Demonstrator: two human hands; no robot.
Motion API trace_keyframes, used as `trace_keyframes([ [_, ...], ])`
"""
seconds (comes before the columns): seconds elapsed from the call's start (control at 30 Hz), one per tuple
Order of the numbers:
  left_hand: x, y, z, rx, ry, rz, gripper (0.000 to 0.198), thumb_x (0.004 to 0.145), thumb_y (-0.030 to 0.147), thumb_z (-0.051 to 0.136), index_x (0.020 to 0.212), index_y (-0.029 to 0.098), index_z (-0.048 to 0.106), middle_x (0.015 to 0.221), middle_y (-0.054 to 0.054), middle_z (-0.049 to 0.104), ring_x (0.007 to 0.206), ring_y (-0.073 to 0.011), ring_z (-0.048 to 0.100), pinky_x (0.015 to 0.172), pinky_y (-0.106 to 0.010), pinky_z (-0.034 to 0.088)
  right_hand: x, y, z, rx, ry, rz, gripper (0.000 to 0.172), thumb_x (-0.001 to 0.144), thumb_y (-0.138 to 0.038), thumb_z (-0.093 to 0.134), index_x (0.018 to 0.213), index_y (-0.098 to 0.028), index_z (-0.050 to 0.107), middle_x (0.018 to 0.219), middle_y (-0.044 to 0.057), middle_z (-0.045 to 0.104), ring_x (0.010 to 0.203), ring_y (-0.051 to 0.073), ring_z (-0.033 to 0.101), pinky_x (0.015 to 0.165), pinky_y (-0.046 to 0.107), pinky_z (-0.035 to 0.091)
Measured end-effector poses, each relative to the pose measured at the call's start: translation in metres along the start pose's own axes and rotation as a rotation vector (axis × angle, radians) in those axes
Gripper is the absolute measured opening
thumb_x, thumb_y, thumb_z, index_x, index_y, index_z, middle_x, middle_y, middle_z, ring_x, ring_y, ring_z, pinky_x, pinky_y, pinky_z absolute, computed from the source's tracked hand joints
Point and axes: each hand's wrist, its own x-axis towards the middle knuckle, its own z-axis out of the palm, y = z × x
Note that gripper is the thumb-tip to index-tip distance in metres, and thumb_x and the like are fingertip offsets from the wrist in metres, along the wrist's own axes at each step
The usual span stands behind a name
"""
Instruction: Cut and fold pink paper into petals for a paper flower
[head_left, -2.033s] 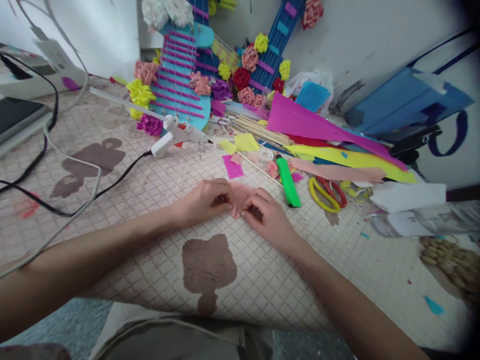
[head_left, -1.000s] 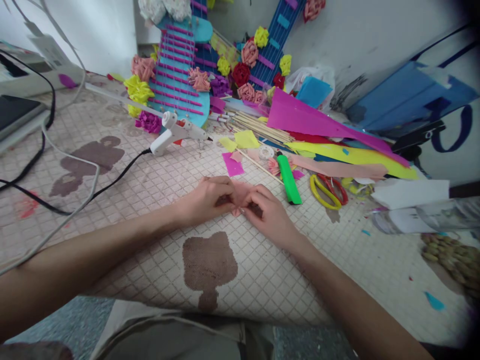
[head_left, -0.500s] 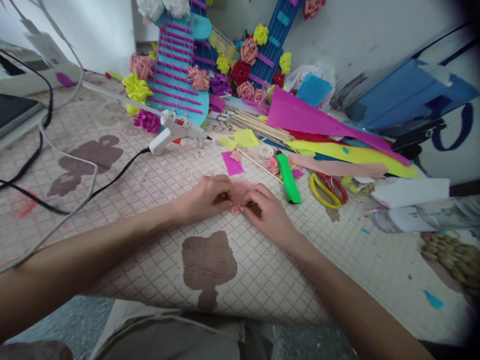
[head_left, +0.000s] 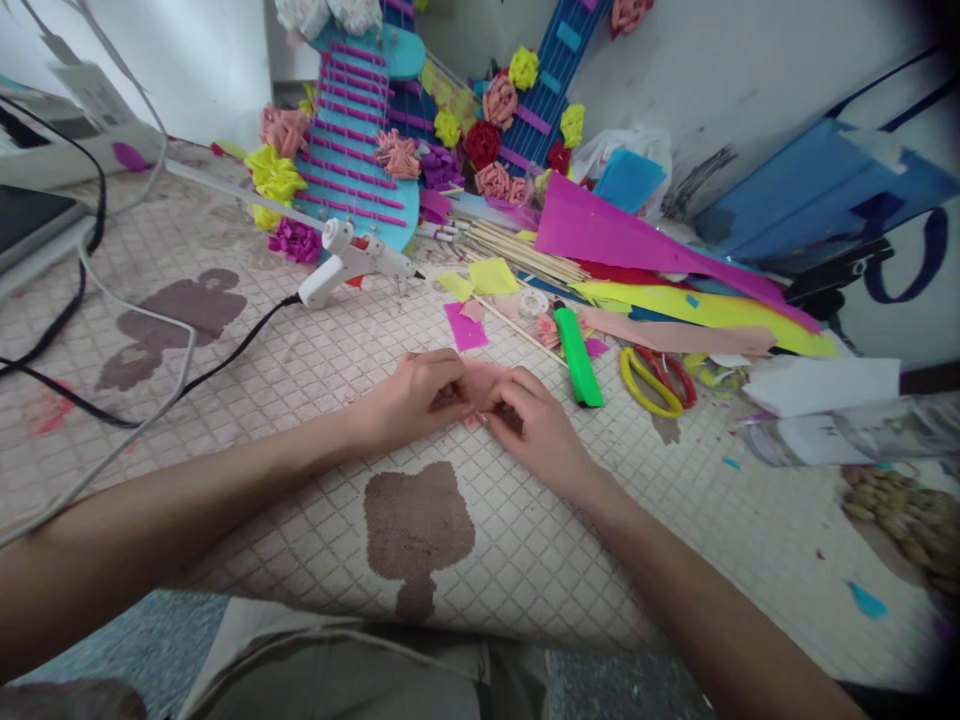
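Observation:
My left hand [head_left: 409, 400] and my right hand [head_left: 536, 425] meet at the middle of the tiled mat, both pinching a small pink piece of paper [head_left: 480, 385]. Fingers of each hand are curled over its edges, so most of the paper is hidden. A white glue gun [head_left: 352, 262] lies beyond my left hand with its black cord trailing left. A green marker [head_left: 577, 357] rests just beyond my right hand.
Yellow-handled scissors [head_left: 649, 385], wooden skewers [head_left: 525, 262] and sheets of magenta [head_left: 615, 245] and yellow paper [head_left: 705, 315] crowd the back right. Blue frames with paper flowers [head_left: 360, 160] stand at the back. Cables [head_left: 90, 300] cross the left side.
Both hands stay together on the pink paper; the fingers have shifted slightly, pressing it smaller, and the view has drifted a little.

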Motion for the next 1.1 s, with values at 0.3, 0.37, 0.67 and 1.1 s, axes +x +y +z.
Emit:
trace_keyframes([
  [0.3,-0.0015,0.0021,0.0006,-0.011,0.019,-0.026,0.005,0.08,0.013,0.06,0.075,0.014,0.061,0.085,-0.005,0.059,0.078,-0.0154,0.056,0.07,-0.028,0.045,0.0001,-0.001,0.0003,-0.008,0.001,0.008,0.013,0.082,-0.01,0.056,0.079,-0.021,0.052,0.089,0.005,0.054,0.091,0.02,0.054,0.08,0.036,0.046],
  [0.37,-0.002,0.0022,0.0011,-0.004,0.017,-0.03,0.005,0.08,0.013,0.059,0.075,0.014,0.06,0.086,-0.005,0.058,0.079,-0.0153,0.056,0.072,-0.029,0.045,0.0002,-0.0007,0.0008,-0.007,0.004,0.008,0.013,0.082,-0.01,0.056,0.079,-0.021,0.052,0.09,0.004,0.054,0.091,0.02,0.054,0.079,0.036,0.046],
  [0.67,-0.0026,0.002,0.0028,0.013,0.004,-0.058,0.006,0.081,0.016,0.061,0.076,0.014,0.059,0.088,-0.006,0.058,0.084,-0.0175,0.055,0.075,-0.031,0.044,-0.0012,0.0008,0.0027,-0.022,0.01,0.009,0.012,0.083,-0.011,0.055,0.078,-0.021,0.051,0.089,0.005,0.054,0.092,0.021,0.053,0.08,0.036,0.045],
  [1.1,-0.0098,0.0028,0.0062,0.105,0.002,-0.049,0.003,0.083,0.017,0.059,0.084,0.016,0.061,0.096,-0.005,0.058,0.096,-0.0214,0.055,0.087,-0.041,0.037,-0.0018,-0.002,0.0045,-0.032,0.012,0.004,0.009,0.081,-0.013,0.056,0.081,-0.02,0.052,0.092,0.005,0.053,0.094,0.021,0.053,0.082,0.037,0.045],
])
